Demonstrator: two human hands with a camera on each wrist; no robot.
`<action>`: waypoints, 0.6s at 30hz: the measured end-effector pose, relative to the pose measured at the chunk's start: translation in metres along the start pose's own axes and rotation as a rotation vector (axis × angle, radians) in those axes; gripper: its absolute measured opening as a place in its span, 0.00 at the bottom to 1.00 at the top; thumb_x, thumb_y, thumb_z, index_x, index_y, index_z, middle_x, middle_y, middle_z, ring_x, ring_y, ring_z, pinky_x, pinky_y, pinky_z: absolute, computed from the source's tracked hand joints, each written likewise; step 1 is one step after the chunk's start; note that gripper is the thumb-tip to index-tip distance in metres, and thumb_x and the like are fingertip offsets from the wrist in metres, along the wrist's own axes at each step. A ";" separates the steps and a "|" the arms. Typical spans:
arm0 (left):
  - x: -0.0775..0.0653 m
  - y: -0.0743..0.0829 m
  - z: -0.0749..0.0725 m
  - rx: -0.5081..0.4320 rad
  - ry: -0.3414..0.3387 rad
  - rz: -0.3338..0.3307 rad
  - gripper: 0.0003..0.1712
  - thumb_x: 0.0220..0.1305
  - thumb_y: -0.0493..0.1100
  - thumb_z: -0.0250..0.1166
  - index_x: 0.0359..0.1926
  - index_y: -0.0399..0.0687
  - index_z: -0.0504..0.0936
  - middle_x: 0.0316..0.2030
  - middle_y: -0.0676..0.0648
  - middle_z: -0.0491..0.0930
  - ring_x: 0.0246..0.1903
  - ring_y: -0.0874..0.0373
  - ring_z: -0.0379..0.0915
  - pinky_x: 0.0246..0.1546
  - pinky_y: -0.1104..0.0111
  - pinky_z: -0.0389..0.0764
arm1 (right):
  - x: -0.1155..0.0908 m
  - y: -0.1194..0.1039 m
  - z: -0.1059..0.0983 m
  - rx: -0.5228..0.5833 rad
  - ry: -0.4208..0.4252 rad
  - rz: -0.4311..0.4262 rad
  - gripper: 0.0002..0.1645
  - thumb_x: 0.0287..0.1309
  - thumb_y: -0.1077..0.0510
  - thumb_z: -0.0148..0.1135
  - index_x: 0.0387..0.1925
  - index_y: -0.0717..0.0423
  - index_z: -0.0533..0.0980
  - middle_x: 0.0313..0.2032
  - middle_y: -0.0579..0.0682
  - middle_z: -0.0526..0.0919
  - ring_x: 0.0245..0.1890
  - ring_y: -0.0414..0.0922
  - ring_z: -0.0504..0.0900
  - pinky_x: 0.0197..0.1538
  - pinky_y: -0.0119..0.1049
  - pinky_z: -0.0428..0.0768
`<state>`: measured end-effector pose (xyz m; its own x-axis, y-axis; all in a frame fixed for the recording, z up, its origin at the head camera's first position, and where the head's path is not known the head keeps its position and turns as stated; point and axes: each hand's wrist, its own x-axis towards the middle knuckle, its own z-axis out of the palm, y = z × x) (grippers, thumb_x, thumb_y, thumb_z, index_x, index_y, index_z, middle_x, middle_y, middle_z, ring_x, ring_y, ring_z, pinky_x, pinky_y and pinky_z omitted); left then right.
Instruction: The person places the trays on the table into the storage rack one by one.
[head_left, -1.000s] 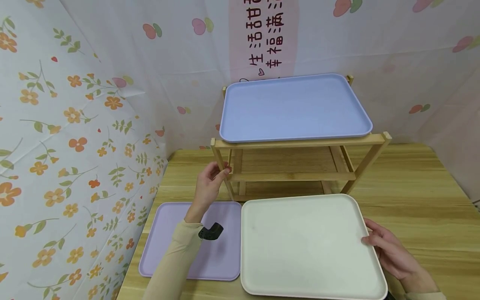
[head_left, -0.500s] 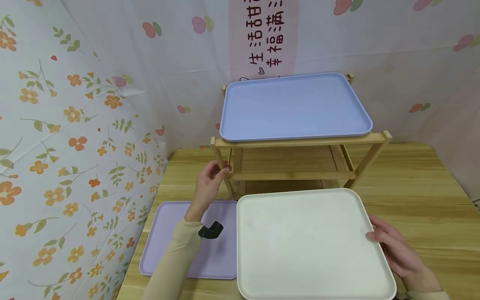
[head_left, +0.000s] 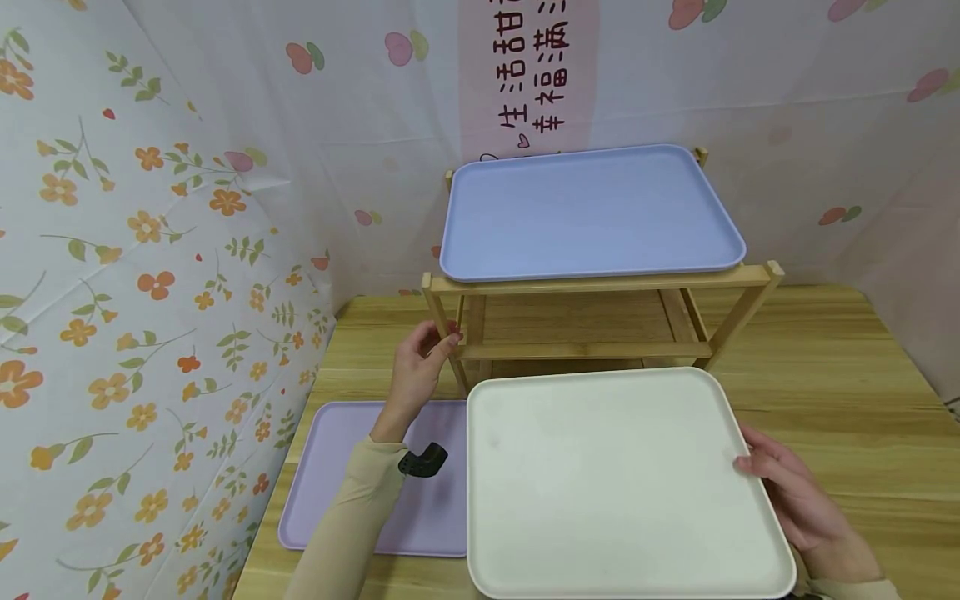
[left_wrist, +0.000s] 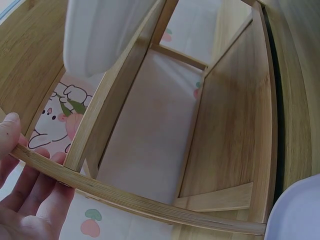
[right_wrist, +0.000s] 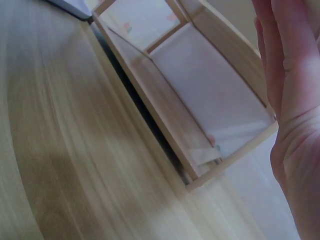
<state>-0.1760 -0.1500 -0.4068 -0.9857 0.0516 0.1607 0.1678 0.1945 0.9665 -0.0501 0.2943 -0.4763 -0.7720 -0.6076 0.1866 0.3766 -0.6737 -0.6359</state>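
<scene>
Your left hand (left_wrist: 30, 205) grips the corner leg (left_wrist: 135, 200) of the wooden rack (left_wrist: 230, 110), fingers (left_wrist: 31, 190) passing behind it. You have a corner of the white tray (left_wrist: 100, 35) showing in front of the rack; contact cannot be determined. A lavender tray (left_wrist: 300, 215) lies by the leg's lower end. The desk (left_wrist: 300, 85) runs along the rack's bottom edge; cartoon-printed cloth (left_wrist: 57, 120) appears behind.

A home-like setting is being suggested, though the exact room is not being revealed. Left side: being screened by orange-flowered cloth (head_left: 180, 333). Back: being covered by fruit-printed cloth (head_left: 360, 150), with Chinese characters (head_left: 551, 81) being displayed on a pink panel (head_left: 477, 67). Light wooden rack (head_left: 585, 352) being supported by wood-grained tabletop (head_left: 840, 375), both in domestic style.
</scene>
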 end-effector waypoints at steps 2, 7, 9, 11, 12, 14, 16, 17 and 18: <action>0.002 -0.008 0.000 -0.004 0.005 0.007 0.17 0.67 0.36 0.61 0.53 0.29 0.75 0.49 0.33 0.79 0.50 0.52 0.77 0.50 0.72 0.77 | 0.002 -0.001 0.002 0.000 0.004 -0.004 0.41 0.62 0.75 0.13 0.70 0.55 0.61 0.57 0.61 0.77 0.55 0.55 0.80 0.54 0.47 0.79; 0.004 -0.015 0.000 -0.032 0.021 0.030 0.17 0.65 0.38 0.63 0.52 0.32 0.77 0.48 0.34 0.80 0.47 0.59 0.77 0.48 0.75 0.77 | 0.006 -0.002 0.008 0.001 0.031 -0.011 0.40 0.62 0.75 0.14 0.68 0.57 0.62 0.56 0.62 0.78 0.54 0.55 0.80 0.53 0.47 0.79; 0.004 -0.015 0.000 -0.038 0.023 0.037 0.17 0.65 0.38 0.63 0.51 0.32 0.77 0.48 0.34 0.80 0.47 0.59 0.77 0.48 0.75 0.77 | 0.007 -0.003 0.008 0.023 0.031 -0.020 0.40 0.63 0.75 0.14 0.68 0.58 0.63 0.55 0.63 0.78 0.54 0.56 0.81 0.53 0.48 0.79; 0.003 -0.015 0.000 -0.035 0.026 0.040 0.16 0.65 0.38 0.63 0.51 0.32 0.77 0.48 0.35 0.80 0.48 0.57 0.77 0.49 0.73 0.77 | 0.008 -0.003 0.008 0.018 0.019 -0.036 0.39 0.63 0.74 0.13 0.67 0.59 0.62 0.55 0.63 0.79 0.54 0.56 0.81 0.52 0.47 0.80; 0.003 -0.015 0.000 -0.033 0.025 0.043 0.16 0.65 0.37 0.63 0.51 0.33 0.77 0.48 0.35 0.80 0.49 0.56 0.77 0.49 0.72 0.77 | 0.009 -0.003 0.008 0.013 0.009 -0.046 0.39 0.63 0.74 0.13 0.68 0.60 0.62 0.55 0.63 0.79 0.54 0.56 0.81 0.52 0.47 0.80; 0.003 -0.015 0.000 -0.029 0.027 0.048 0.16 0.66 0.37 0.62 0.52 0.33 0.77 0.49 0.34 0.79 0.51 0.52 0.77 0.51 0.69 0.78 | 0.010 -0.003 0.007 0.009 0.008 -0.063 0.39 0.64 0.74 0.12 0.67 0.61 0.62 0.55 0.63 0.79 0.54 0.56 0.81 0.52 0.47 0.80; 0.002 -0.015 0.000 -0.023 0.028 0.053 0.15 0.66 0.36 0.62 0.52 0.33 0.77 0.50 0.33 0.79 0.52 0.49 0.76 0.52 0.66 0.78 | 0.012 -0.003 0.008 -0.005 0.013 -0.072 0.39 0.64 0.74 0.12 0.67 0.61 0.62 0.54 0.63 0.79 0.53 0.56 0.81 0.51 0.46 0.80; 0.002 -0.015 0.001 -0.022 0.028 0.056 0.15 0.66 0.36 0.61 0.52 0.33 0.77 0.50 0.33 0.78 0.53 0.47 0.76 0.52 0.65 0.78 | 0.012 -0.003 0.008 -0.003 0.025 -0.074 0.39 0.64 0.74 0.13 0.67 0.61 0.63 0.54 0.63 0.80 0.53 0.56 0.81 0.51 0.46 0.80; 0.002 -0.015 0.001 -0.019 0.028 0.057 0.15 0.66 0.36 0.61 0.52 0.33 0.77 0.50 0.32 0.78 0.53 0.47 0.76 0.52 0.65 0.78 | 0.013 -0.004 0.008 -0.005 0.033 -0.078 0.39 0.64 0.74 0.13 0.67 0.61 0.63 0.53 0.63 0.80 0.52 0.56 0.82 0.51 0.46 0.80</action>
<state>-0.1809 -0.1523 -0.4209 -0.9747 0.0342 0.2210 0.2236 0.1729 0.9592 -0.0573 0.2854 -0.4656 -0.8157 -0.5386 0.2110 0.3116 -0.7163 -0.6243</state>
